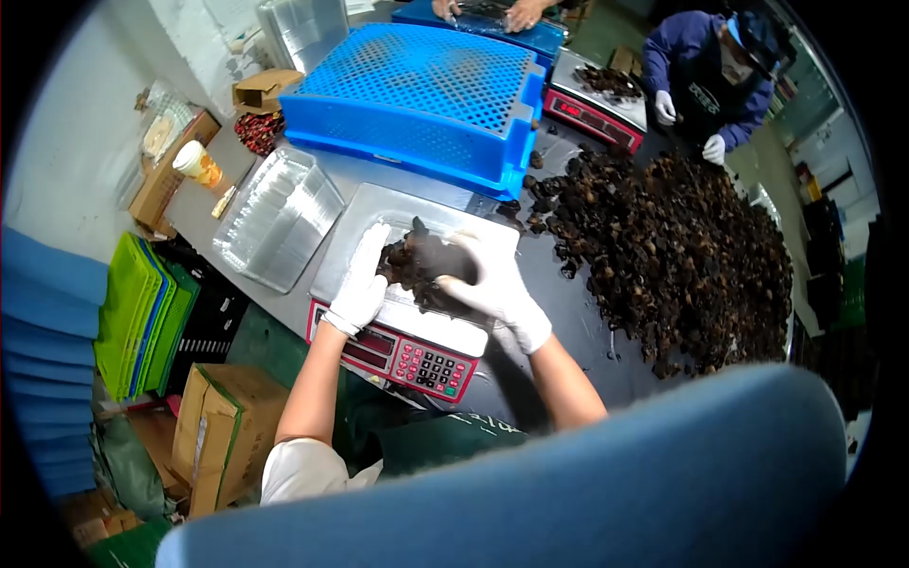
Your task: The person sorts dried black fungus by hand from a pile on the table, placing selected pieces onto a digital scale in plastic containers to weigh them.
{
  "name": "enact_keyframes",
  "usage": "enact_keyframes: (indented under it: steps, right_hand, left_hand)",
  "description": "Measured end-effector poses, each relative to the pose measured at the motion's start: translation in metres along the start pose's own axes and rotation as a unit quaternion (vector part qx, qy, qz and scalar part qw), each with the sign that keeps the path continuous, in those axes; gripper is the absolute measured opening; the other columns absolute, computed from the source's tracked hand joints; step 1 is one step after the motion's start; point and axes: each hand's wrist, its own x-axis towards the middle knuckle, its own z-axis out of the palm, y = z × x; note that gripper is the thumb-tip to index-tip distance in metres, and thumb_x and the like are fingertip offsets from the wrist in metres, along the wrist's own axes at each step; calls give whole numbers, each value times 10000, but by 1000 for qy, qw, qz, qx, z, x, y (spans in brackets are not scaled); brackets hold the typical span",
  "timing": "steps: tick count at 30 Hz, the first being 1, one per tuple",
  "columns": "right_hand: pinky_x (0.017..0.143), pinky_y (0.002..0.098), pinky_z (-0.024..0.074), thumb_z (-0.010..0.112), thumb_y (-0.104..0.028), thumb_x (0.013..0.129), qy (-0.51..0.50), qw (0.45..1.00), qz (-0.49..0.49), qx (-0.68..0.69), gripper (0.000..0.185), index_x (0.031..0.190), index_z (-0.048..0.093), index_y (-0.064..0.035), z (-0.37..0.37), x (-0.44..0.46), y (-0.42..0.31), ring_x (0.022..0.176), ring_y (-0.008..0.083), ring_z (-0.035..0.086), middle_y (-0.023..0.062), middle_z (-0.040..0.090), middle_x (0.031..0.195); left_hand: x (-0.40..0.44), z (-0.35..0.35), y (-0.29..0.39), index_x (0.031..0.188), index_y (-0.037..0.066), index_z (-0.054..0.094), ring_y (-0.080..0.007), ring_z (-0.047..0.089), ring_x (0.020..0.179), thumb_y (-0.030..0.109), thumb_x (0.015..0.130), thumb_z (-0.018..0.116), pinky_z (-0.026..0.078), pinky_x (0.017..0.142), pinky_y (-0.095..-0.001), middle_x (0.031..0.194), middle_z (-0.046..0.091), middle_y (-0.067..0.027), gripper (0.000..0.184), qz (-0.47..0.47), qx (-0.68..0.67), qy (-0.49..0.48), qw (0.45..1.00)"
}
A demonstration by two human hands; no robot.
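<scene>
A silver-topped electronic scale (352, 216) with a red keypad front stands before me. On its plate lies a small heap of dark brown, wrinkled pieces (405, 267) that look like dried mushrooms or wood ear. My left hand (363, 292), in a white glove, rests along the heap's left side, fingers stretched out. From the right, my gloved right hand (500, 292) curves thumb and fingers around a dark, blurred clump of the pieces. Whether a clear tray lies under the heap, I cannot tell.
Clear plastic trays (284, 222) stand left of the scale, near a paper cup (197, 163). Behind is a blue plastic crate (407, 80). A large dark mushroom pile (682, 256) covers the table's right, with a second scale (592, 118) and a gloved co-worker (710, 85) beyond.
</scene>
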Motion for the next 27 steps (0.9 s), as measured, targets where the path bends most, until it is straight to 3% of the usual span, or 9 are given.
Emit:
enact_keyframes:
  steps: [3, 4, 5, 9, 11, 15, 18, 22, 27]
  right_hand:
    - [1015, 404, 413, 760, -234, 756, 90, 996, 4, 14, 495, 1189, 615, -43, -26, -13, 6, 1172, 319, 531, 154, 585, 1227]
    - [1007, 398, 426, 749, -191, 758, 107, 994, 23, 10, 463, 1178, 621, -43, -31, -19, 9, 1152, 310, 556, 146, 608, 1205]
    - [999, 392, 438, 737, -148, 759, 124, 991, 43, 5, 434, 1166, 627, -44, -36, -25, 12, 1133, 301, 580, 139, 630, 1182]
    - [1019, 401, 422, 751, -146, 740, 105, 993, 16, -51, 464, 1181, 631, -67, -40, -41, 25, 1177, 303, 550, 140, 602, 1241]
    - [968, 421, 437, 774, -253, 724, 89, 992, -62, -61, 493, 1157, 634, -61, -36, -36, 14, 1122, 327, 568, 145, 622, 1162]
    - [1048, 525, 320, 743, -532, 690, -7, 991, -61, -121, 822, 1349, 528, -90, -13, -23, 12, 1261, 355, 460, 178, 520, 1346]
    - [1089, 523, 250, 720, -546, 707, -34, 978, -39, -203, 850, 1387, 488, -90, 7, -24, 27, 1317, 353, 392, 170, 471, 1399]
    - [1091, 487, 273, 724, -366, 709, -5, 985, -39, -170, 727, 1345, 515, -83, 11, -28, 36, 1316, 345, 402, 141, 496, 1384]
    - [1101, 483, 271, 732, -448, 753, 19, 991, -47, -126, 765, 1382, 486, -88, 1, -36, 23, 1311, 368, 397, 164, 478, 1397]
  left_hand:
    - [0, -20, -14, 1494, 23, 310, -311, 247, 1456, -32, 786, 428, 162, 1202, -389, 1535, 325, -174, 720, -51, -99, 32, 993]
    - [4, -35, -9, 1486, 24, 324, -304, 252, 1454, -57, 785, 441, 193, 1195, -393, 1535, 327, -163, 715, -45, -14, 23, 999]
    - [8, -41, -5, 1472, 49, 364, -309, 282, 1441, -36, 828, 490, 238, 1178, -399, 1524, 344, -174, 662, -65, -54, 36, 996]
    - [32, -61, 22, 1467, 97, 391, -354, 293, 1428, 225, 828, 674, 246, 1166, -451, 1525, 348, -170, 710, -14, 73, -26, 997]
    - [47, -51, 32, 1480, 150, 383, -417, 233, 1441, 525, 699, 773, 183, 1163, -545, 1548, 318, -160, 950, 53, 170, -99, 979]
    - [60, -14, 45, 1521, 233, 318, -465, 139, 1454, 710, 580, 758, 92, 1098, -710, 1596, 210, -147, 1142, 38, 256, -224, 940]
    - [58, 13, 27, 1494, 233, 371, -442, 250, 1410, 729, 586, 731, 147, 1077, -698, 1535, 328, -140, 1095, 74, 302, -205, 928]
    - [54, 12, 20, 1353, 178, 533, -419, 315, 1382, 447, 636, 790, 284, 1107, -521, 1440, 448, -115, 808, 105, 235, -165, 952]
    - [52, 5, 31, 1429, 152, 454, -465, 310, 1369, 325, 581, 795, 269, 1127, -533, 1502, 339, -212, 930, 102, 169, -163, 967]
